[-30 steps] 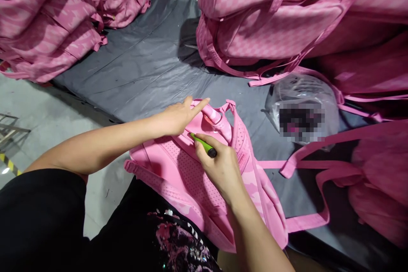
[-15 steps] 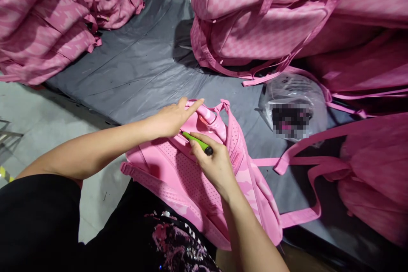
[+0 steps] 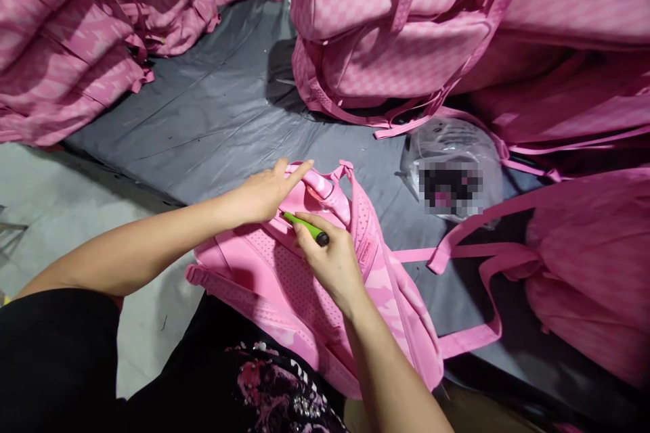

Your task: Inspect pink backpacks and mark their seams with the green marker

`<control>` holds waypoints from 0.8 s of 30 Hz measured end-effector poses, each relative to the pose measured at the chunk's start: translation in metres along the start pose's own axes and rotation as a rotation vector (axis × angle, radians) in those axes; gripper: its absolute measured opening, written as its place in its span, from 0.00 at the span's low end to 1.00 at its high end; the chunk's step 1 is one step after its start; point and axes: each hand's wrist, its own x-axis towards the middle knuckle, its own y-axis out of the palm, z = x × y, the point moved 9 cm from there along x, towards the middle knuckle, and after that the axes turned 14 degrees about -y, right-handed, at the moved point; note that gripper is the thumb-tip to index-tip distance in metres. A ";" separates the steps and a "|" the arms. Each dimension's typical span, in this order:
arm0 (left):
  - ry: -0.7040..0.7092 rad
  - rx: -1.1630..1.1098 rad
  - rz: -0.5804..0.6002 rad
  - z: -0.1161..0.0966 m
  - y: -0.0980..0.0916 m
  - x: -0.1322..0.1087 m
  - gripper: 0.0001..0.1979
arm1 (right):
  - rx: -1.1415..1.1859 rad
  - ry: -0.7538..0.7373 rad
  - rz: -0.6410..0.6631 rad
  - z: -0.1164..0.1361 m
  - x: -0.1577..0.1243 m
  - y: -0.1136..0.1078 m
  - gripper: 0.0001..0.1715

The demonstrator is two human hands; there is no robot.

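A pink backpack [image 3: 284,270] lies with its padded, dotted back panel up, at the table's edge against my body. My left hand [image 3: 264,193] rests on the top of the backpack beside the carry handle [image 3: 330,199], its visible fingers stretched out and apart. In my right hand [image 3: 332,254] is a slim bright green tool with a black end [image 3: 307,226], gripped between thumb and fingers. Its front end points at the fabric close to my left hand; the tip is too small to make out.
Pink camouflage backpacks [image 3: 66,34] are piled at the left. Checkered pink backpacks [image 3: 396,54] stand at the back right, and another pink bag [image 3: 589,270] with loose straps lies at the right. A clear plastic bag [image 3: 457,142] with blurred contents sits on the grey table cover [image 3: 213,95].
The whole view has shifted slightly, so things appear a little farther left. Both hands keep nearly the same place on the backpack, and the green tool stays in my right hand.
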 end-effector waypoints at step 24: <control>-0.068 -0.002 0.054 0.007 0.008 0.005 0.48 | -1.098 0.566 -0.256 -0.199 0.059 -0.283 0.21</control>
